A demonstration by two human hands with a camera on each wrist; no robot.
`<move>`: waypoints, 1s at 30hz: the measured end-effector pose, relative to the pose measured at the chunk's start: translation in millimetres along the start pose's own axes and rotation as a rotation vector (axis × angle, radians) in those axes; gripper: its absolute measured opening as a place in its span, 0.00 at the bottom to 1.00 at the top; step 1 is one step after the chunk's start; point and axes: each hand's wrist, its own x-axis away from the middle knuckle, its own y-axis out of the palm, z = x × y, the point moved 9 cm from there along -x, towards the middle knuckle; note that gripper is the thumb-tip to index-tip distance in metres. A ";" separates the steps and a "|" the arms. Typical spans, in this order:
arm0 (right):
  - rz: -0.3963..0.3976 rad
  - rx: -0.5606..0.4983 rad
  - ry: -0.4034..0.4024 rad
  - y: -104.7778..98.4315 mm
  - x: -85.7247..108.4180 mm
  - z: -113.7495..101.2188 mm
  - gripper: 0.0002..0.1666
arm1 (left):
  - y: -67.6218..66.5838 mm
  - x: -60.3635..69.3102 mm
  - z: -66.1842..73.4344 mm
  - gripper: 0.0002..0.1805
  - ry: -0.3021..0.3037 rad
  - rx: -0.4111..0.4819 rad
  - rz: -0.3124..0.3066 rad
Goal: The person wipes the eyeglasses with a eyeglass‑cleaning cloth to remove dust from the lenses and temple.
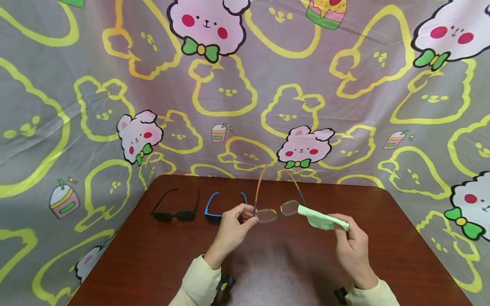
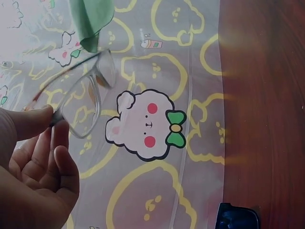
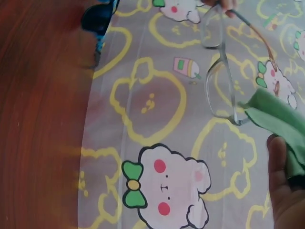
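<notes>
My left hand (image 1: 233, 227) pinches a pair of clear-lensed eyeglasses (image 1: 266, 216) between thumb and fingers, at the corner where the left temple meets the frame. The glasses are raised above the table, their temples unfolded and pointing away, with amber-brown ends. In my right hand (image 1: 354, 244) is a folded light green cloth (image 1: 321, 218), gripped at its near end. The cloth's far end reaches the outer edge of the right lens; whether it touches cannot be told. In the left wrist view, thumb and fingertips hold the eyeglasses (image 2: 97, 112) while the cloth (image 2: 93, 19) hangs beyond.
Black sunglasses (image 1: 174, 216) lie unfolded at the left of the brown table (image 1: 134, 259). Between them and my left hand are blue-framed sunglasses (image 1: 207, 207), partly hidden by that hand. A grey cartoon-print curtain (image 1: 237, 123) surrounds the table's back and sides.
</notes>
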 end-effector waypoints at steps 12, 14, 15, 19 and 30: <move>0.073 0.078 0.264 -6.8 7.6 21.9 0.11 | 3.9 3.5 -3.6 0.08 0.003 -0.008 0.004; 0.093 0.102 0.172 -6.3 6.0 15.3 0.12 | 4.6 2.4 -3.2 0.08 0.000 -0.009 -0.004; 0.101 0.113 0.103 -5.0 5.3 10.7 0.11 | 4.9 1.7 -2.6 0.08 -0.001 -0.009 -0.010; 0.053 0.194 -0.249 13.4 6.8 -14.0 0.11 | 6.8 0.4 1.5 0.08 -0.003 -0.003 -0.030; -0.212 0.241 -0.546 55.3 19.8 -28.4 0.17 | 4.5 4.0 37.5 0.08 0.007 0.018 -0.082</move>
